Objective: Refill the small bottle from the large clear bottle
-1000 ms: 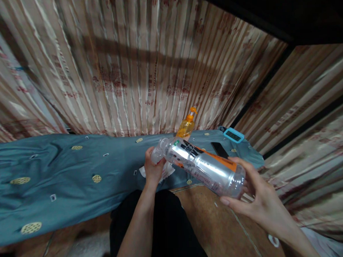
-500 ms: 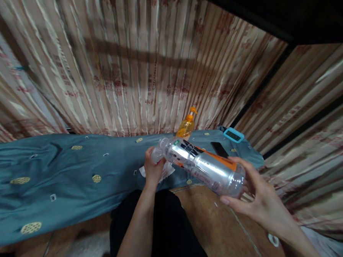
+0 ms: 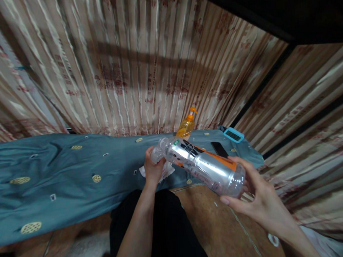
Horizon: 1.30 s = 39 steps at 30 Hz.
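View: head camera, forward and down; the pump bottle [image 3: 185, 127] is the reference for all positions.
Pump bottle: orange, standing on the blue-green cloth [image 3: 75, 166], close to the curtain [image 3: 140, 76].
Large bottle: clear plastic [image 3: 202, 166] with a silver, black and orange label; held on the person's side of the pump bottle, overlapping its lower part in view; neck directed left, base right.
Small container: clear [image 3: 157, 155], on the person's side of the pump bottle and to its left; set at the large bottle's neck. Actual contact cannot be confirmed.
Left hand: fingers [image 3: 149, 152] closed around the small container; left hand [image 3: 154, 171] left of the pump bottle.
Right hand: thumb and fingers clamped about the large bottle's base end; right hand [image 3: 261, 198] right of the pump bottle, nearer the person.
Hands: well apart.
White paper: crumpled [image 3: 168, 171], nearer the person than the pump bottle, partly hidden by the left hand.
Phone: dark, flat [image 3: 219, 149], right of the pump bottle.
Blue-framed device: farther right [image 3: 233, 135].
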{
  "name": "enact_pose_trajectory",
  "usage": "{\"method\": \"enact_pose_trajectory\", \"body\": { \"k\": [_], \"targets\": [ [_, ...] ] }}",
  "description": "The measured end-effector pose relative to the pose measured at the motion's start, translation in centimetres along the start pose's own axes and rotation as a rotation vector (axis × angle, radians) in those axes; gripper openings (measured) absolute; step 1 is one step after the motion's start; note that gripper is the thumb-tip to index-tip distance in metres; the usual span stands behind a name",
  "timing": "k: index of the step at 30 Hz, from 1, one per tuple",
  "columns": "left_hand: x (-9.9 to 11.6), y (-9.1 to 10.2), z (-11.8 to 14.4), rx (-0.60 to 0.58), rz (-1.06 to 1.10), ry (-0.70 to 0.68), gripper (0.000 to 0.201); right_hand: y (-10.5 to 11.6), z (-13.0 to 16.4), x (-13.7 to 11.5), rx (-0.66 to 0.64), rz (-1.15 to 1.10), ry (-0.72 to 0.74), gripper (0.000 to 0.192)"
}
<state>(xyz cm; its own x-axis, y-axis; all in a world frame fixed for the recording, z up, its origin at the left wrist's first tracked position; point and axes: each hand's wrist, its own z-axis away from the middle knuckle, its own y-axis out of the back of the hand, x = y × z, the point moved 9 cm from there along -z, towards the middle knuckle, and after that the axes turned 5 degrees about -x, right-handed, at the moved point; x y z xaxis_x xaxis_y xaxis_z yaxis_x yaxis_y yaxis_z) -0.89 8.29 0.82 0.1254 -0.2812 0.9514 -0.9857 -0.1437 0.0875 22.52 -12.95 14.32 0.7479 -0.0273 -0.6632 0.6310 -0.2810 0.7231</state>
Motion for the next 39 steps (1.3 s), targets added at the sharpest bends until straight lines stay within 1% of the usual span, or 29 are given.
{"method": "enact_pose_trajectory", "body": {
  "k": [7,15,22,31,35,39],
  "targets": [
    [-0.18,0.03,0.01,0.012,0.007,0.015,0.051,-0.02,-0.04,-0.3,0.004,-0.006,0.013,0.081],
    [-0.1,-0.04,0.08,-0.005,-0.001,0.026,0.052,0.08,-0.12,-0.26,0.01,-0.007,0.025,0.081],
    [0.02,-0.05,0.09,-0.021,0.013,0.032,0.052,0.02,-0.35,0.16,-0.013,-0.044,-0.023,0.083],
    [0.01,-0.02,0.13,-0.01,0.005,0.021,0.051,0.34,-0.34,0.16,-0.002,-0.021,-0.05,0.084],
    [-0.23,-0.11,0.1,-0.012,0.037,0.034,0.052,0.41,-0.48,0.05,-0.004,-0.021,-0.036,0.086],
    [-0.36,-0.15,0.03,-0.018,0.044,0.039,0.054,0.7,-0.64,-0.42,0.012,0.028,-0.014,0.082]
  ]
}}
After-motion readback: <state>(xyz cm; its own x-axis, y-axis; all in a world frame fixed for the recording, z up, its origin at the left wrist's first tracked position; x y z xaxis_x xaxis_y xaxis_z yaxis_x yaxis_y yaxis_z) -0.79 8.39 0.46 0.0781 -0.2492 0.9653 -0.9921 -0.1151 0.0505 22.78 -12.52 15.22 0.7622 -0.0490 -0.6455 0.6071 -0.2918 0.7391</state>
